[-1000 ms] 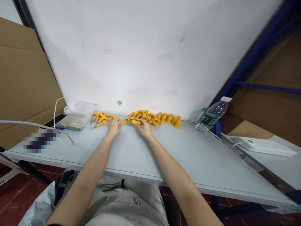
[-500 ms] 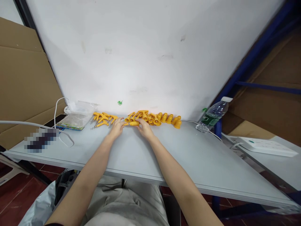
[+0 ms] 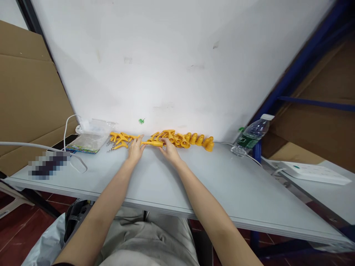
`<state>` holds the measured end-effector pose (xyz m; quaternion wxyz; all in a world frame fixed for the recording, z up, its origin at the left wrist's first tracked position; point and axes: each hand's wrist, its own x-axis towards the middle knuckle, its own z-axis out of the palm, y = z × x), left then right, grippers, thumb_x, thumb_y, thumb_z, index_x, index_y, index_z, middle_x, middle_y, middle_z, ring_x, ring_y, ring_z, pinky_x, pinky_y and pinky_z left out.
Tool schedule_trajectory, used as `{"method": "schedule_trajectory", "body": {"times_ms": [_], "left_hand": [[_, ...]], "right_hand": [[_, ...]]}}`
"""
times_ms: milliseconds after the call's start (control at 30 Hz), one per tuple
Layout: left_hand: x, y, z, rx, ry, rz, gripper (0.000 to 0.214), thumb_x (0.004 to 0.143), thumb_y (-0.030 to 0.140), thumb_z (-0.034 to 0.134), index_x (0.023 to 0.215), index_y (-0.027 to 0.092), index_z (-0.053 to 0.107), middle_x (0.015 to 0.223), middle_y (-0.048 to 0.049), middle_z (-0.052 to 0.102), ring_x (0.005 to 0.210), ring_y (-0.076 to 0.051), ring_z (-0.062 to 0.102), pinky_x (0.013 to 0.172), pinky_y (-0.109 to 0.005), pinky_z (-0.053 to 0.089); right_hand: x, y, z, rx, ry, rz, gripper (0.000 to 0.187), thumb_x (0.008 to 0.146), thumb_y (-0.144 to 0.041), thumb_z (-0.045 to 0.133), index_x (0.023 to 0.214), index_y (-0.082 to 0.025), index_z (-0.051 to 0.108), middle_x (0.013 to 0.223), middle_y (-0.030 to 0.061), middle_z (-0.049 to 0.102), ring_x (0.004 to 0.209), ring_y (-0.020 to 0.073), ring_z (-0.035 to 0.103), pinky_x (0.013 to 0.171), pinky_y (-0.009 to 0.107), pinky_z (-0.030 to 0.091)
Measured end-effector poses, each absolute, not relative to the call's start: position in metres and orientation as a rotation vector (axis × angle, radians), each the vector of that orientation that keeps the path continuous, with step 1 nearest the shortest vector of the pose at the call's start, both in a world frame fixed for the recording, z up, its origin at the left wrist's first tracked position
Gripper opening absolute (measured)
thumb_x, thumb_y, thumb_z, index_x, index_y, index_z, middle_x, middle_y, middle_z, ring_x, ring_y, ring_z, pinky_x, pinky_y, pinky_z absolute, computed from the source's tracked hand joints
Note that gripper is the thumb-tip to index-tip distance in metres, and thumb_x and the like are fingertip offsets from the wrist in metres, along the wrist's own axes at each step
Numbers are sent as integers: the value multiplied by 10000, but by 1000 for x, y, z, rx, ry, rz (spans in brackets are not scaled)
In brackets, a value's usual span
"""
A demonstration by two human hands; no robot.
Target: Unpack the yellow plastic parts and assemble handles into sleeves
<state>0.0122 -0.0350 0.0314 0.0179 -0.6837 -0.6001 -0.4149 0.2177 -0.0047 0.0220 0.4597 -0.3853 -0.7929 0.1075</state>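
My left hand [image 3: 135,151] is closed on one end of a yellow plastic piece with a ribbed stem [image 3: 146,143]. My right hand [image 3: 171,152] grips a yellow bell-shaped cup [image 3: 157,144] at the other end. The stem and cup lie in one line, just above the table, with the stem reaching the cup. Left of my left hand lie several yellow T-shaped handles [image 3: 121,138] with grey metal spirals [image 3: 112,147]. Behind and right of my right hand are several yellow pieces with flared cups [image 3: 184,142]. Separate yellow cups [image 3: 199,139] stand further right.
A white panel [image 3: 177,74] rises behind the grey table [image 3: 155,181]. A water bottle [image 3: 251,136] leans at the right, near a white power strip [image 3: 313,173]. Plastic bags [image 3: 88,140] and a white cable [image 3: 66,129] lie at the left.
The ribbed stem and cup now line up in one straight piece, more of it showing between my hands. My left hand has shifted slightly left and turned.
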Motion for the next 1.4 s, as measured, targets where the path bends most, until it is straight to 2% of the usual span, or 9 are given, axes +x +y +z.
{"method": "schedule_trajectory", "body": {"times_ms": [200, 567, 700, 800, 967, 1100, 1233, 1300, 1400], "left_hand": [[10, -29, 25, -2273, -1735, -1322, 554, 891, 211, 487, 1438, 225, 403, 1172, -130, 597, 1068, -258, 593, 924, -388, 473], [7, -26, 23, -2251, -1703, -1389, 519, 843, 110, 463, 1352, 205, 484, 1166, -131, 614, 1110, -264, 574, 974, -433, 456], [9, -28, 24, -2271, -1676, -1431, 487, 850, 110, 463, 1329, 198, 482, 1174, -132, 602, 1114, -257, 571, 973, -424, 458], [10, -30, 26, -2296, -1638, -1449, 463, 856, 109, 458, 1309, 199, 484, 1170, -127, 596, 1116, -251, 570, 984, -424, 450], [12, -32, 27, -2306, -1606, -1499, 432, 853, 101, 456, 1273, 195, 494, 1148, -119, 601, 1119, -244, 569, 991, -416, 445], [14, -31, 27, -2281, -1622, -1549, 418, 847, 91, 454, 1248, 204, 495, 1152, -104, 607, 1113, -231, 570, 979, -397, 453], [14, -32, 28, -2252, -1663, -1537, 400, 844, 89, 446, 1227, 190, 504, 1103, -104, 621, 1067, -234, 583, 941, -391, 468], [15, -32, 29, -2254, -1678, -1517, 394, 846, 94, 443, 1223, 187, 509, 1050, -98, 630, 1025, -233, 594, 915, -385, 476], [15, -34, 31, -2271, -1673, -1515, 386, 843, 110, 469, 1215, 203, 515, 1045, -87, 634, 1010, -225, 598, 910, -374, 476]], "right_hand": [[222, -3, 26, -896, -1904, 358, 372, 828, -456, 596, 1087, -191, 563, 1077, 129, 634, 961, 267, 627, 892, 471, 505], [229, -6, 41, -864, -1906, 634, 573, 792, -552, 618, 1215, -165, 628, 1032, 122, 633, 886, 235, 605, 841, 425, 499], [231, -15, 50, -930, -1865, 815, 521, 768, -660, 584, 884, -163, 686, 719, 45, 631, 699, 189, 586, 717, 349, 502], [226, -20, 52, -1014, -1728, 940, 579, 732, -754, 541, 599, -191, 560, 529, 3, 536, 545, 151, 531, 610, 308, 485], [214, -23, 53, -1149, -1508, 1044, 629, 742, -790, 488, 507, -207, 462, 472, -11, 475, 399, 105, 457, 533, 297, 490], [217, -28, 61, -1214, -1522, 1107, 601, 781, -746, 492, 616, -173, 569, 680, 47, 627, 422, 95, 527, 515, 278, 492], [226, -31, 66, -1008, -1606, 1218, 549, 684, -571, 733, 1095, -223, 625, 1019, 64, 667, 609, 123, 636, 632, 311, 564], [229, -31, 67, -927, -1611, 1208, 591, 657, -532, 763, 1143, -235, 604, 1004, 58, 669, 631, 132, 637, 647, 331, 570], [228, -31, 67, -957, -1594, 1196, 502, 675, -587, 722, 972, -196, 626, 783, 30, 677, 548, 131, 605, 574, 307, 537]]}}
